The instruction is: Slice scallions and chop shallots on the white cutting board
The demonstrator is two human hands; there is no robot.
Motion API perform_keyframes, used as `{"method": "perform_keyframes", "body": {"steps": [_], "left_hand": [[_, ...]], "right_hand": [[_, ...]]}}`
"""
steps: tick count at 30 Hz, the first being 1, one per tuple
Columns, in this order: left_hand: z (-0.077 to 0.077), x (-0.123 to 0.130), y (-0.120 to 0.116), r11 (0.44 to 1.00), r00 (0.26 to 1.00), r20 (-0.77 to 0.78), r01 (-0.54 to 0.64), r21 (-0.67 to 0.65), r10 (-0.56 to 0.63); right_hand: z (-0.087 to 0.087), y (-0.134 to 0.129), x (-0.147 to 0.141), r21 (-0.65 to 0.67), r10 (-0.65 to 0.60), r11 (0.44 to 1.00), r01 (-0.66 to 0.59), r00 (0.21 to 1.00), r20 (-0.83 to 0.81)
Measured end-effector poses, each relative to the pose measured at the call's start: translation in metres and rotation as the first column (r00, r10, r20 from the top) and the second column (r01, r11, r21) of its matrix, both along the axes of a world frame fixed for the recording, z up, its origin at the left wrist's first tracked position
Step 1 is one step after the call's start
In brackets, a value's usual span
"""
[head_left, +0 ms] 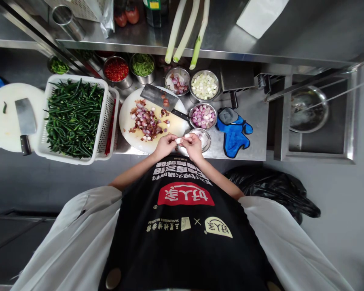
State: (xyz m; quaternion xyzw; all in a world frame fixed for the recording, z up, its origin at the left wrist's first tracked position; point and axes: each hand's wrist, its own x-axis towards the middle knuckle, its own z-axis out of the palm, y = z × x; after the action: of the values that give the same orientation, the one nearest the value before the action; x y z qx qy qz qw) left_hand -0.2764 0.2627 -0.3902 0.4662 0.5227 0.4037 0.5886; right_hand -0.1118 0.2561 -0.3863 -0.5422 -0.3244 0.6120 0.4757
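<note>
Both hands meet at the front edge of a round cutting board [129,131]. My left hand [165,146] and my right hand [192,146] pinch small white pieces, which look like peeled cloves [178,140], between their fingertips. Shallots and brown skins [147,123] lie heaped on the board. Behind them a cleaver [156,97] rests on the board, its black handle towards the right. Right beside my right hand stands a metal bowl [206,139] with white pieces, partly covered by the hand. A bowl of purple shallots [203,116] is just behind it.
Green chillies fill a white basket [100,135] at left; beyond it another cleaver [26,117] lies on a second board [3,125]. Metal bowls of red chillies [117,69] and white cubes [204,85] stand behind. Blue gloves [235,131] and a sink [315,147] are at right. Leeks [186,30] overhang a shelf.
</note>
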Motion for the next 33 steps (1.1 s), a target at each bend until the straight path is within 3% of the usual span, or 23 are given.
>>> {"method": "perform_keyframes", "body": {"steps": [4,10,16,20,23,26,30,33], "left_hand": [[0.000,0.004,0.000,0.998,0.991,-0.124,-0.039,0.056,0.046],[0.005,0.002,0.001,0.989,0.950,-0.313,0.050,0.138,-0.004],[0.002,0.005,-0.001,0.990,0.956,-0.285,0.096,0.106,-0.062],[0.001,0.003,0.000,0.982,0.929,-0.352,0.156,0.104,-0.111],[-0.003,0.002,0.002,0.982,0.921,-0.361,0.179,0.062,-0.145],[-0.014,0.001,0.004,0.995,0.955,-0.278,0.099,-0.029,-0.103],[-0.024,0.000,0.028,0.990,0.977,-0.212,-0.054,-0.128,0.026],[-0.016,0.000,0.082,0.982,0.985,-0.166,-0.083,-0.169,0.055]], "right_hand": [[-0.002,-0.002,-0.004,0.005,-0.019,1.000,0.019,0.999,-0.034],[-0.002,-0.004,-0.006,-0.049,-0.025,0.999,0.023,0.999,-0.047],[-0.007,-0.001,-0.003,-0.074,0.013,0.997,-0.008,0.998,0.067],[-0.012,-0.001,0.000,-0.097,0.082,0.993,-0.069,0.986,0.145],[-0.015,-0.002,0.001,-0.175,0.095,0.981,-0.085,0.994,0.052],[-0.018,-0.001,0.004,-0.277,0.022,0.960,-0.040,0.997,-0.068],[-0.028,0.005,0.021,-0.376,-0.134,0.923,0.086,0.986,-0.101],[-0.041,0.008,0.039,-0.412,-0.289,0.875,0.255,0.957,-0.021]]}}
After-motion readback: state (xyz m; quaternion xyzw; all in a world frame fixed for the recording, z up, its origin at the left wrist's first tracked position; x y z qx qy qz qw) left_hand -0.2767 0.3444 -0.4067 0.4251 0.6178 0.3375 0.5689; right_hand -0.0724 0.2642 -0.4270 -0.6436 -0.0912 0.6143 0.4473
